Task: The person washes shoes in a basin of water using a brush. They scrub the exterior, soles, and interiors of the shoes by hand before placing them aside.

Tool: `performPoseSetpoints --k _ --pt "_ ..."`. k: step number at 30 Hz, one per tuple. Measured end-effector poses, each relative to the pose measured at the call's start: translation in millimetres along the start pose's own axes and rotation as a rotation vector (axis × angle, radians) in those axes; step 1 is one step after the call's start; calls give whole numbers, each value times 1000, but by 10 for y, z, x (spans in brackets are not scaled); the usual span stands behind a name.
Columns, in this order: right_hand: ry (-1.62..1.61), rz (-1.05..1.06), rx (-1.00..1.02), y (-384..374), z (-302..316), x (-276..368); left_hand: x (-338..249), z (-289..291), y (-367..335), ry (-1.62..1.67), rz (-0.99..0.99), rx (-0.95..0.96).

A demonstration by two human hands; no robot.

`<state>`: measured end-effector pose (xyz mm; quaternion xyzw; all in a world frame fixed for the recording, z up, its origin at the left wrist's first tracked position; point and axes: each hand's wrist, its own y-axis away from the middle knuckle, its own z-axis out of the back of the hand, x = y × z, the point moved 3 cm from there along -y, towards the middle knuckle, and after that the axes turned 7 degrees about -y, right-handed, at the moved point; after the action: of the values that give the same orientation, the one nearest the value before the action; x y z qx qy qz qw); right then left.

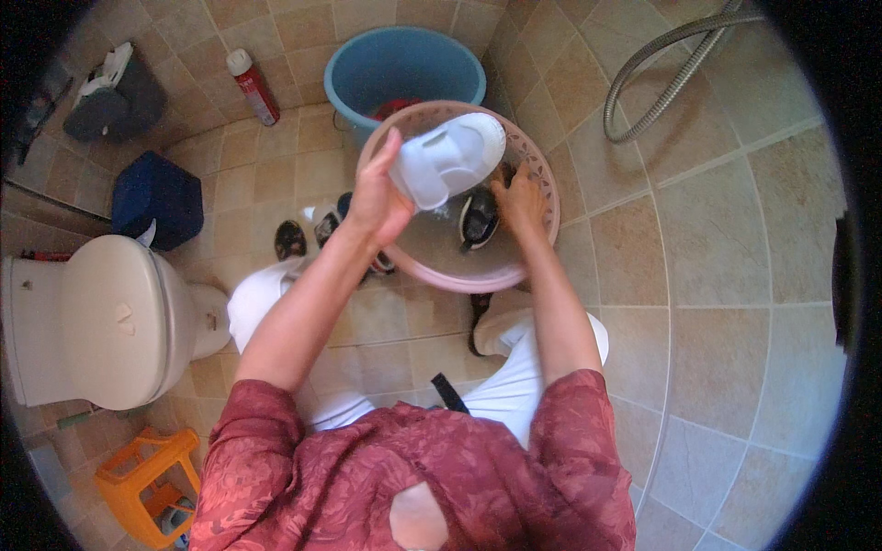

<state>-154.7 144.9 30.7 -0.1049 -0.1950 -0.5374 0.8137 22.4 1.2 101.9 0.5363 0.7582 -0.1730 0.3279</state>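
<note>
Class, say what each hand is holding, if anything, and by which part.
The left hand holds a white shoe by its left end. The right hand is at the black shoe; whether it grips anything cannot be told.

Pink basin (462, 282) of smooth plastic; shiny metal hose (610, 106); white shoe (450, 158), blurred, perhaps matt.

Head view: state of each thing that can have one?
White shoe: lifted in left hand
Pink basin: open-topped, cloudy water inside
Black-and-white shoe: in the basin, at right hand
Blue bucket: open-topped, something red inside
Toilet lid: closed
Spray can: upright, capped
Shower hose: looped
</note>
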Motion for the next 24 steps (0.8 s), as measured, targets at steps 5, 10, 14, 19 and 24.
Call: performPoseSetpoints --k 5,10,14,19,24 --pt "83 -13 27 -49 -91 -78 20 21 -26 88 25 58" --pt "143 -21 45 -72 -181 -122 6 -55 -10 58 17 7" --pt "218 33 -99 -115 -362 -313 35 -83 -4 26 19 -17" --pt "-33 -13 5 -195 -400 -384 192 163 -67 -299 -11 -20" --pt "-803 -97 -50 -512 -127 -408 319 175 -115 -946 -33 6"
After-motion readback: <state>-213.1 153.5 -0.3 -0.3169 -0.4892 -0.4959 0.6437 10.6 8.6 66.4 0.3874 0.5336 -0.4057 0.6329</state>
